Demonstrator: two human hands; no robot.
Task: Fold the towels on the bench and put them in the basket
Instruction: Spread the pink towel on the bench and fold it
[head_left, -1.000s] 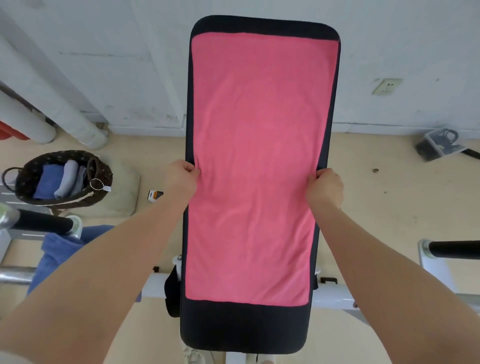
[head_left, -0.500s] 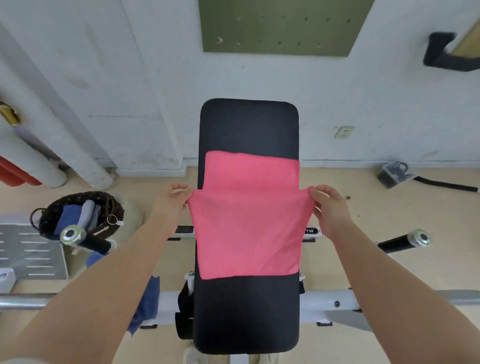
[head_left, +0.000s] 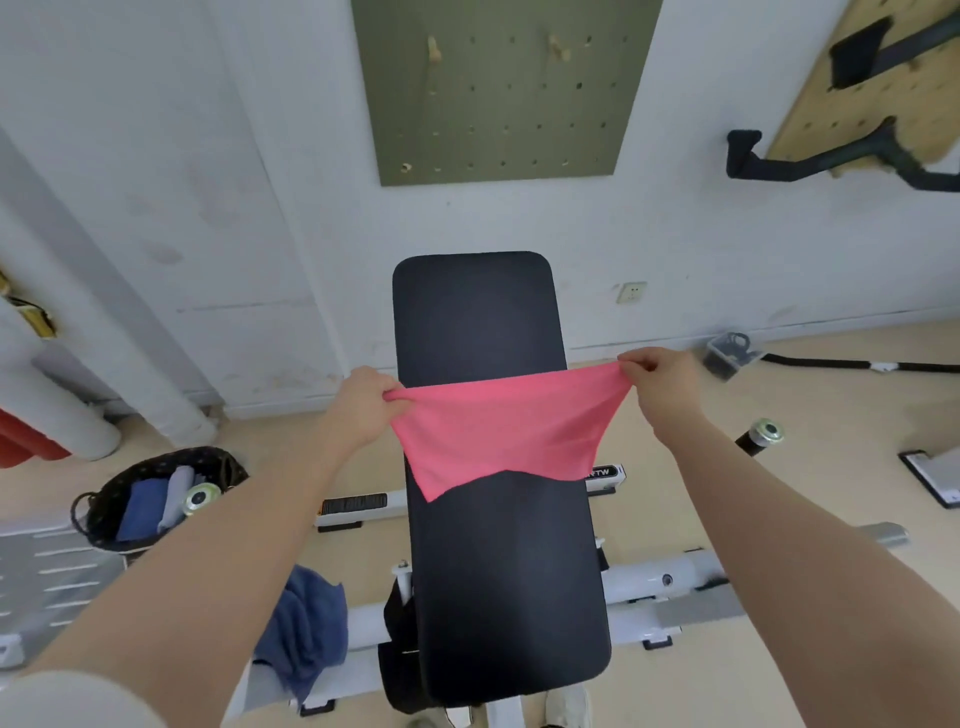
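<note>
Left hand (head_left: 363, 402) and right hand (head_left: 660, 382) each pinch a top corner of the pink towel (head_left: 498, 431) above the surface (head_left: 509, 597); uneven hanging edges could skew the fold.

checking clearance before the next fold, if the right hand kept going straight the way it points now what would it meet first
Probably nothing close: the right hand, pinching the pink towel, points toward the far wall. The way looks free until there, though depth is unclear.
</note>
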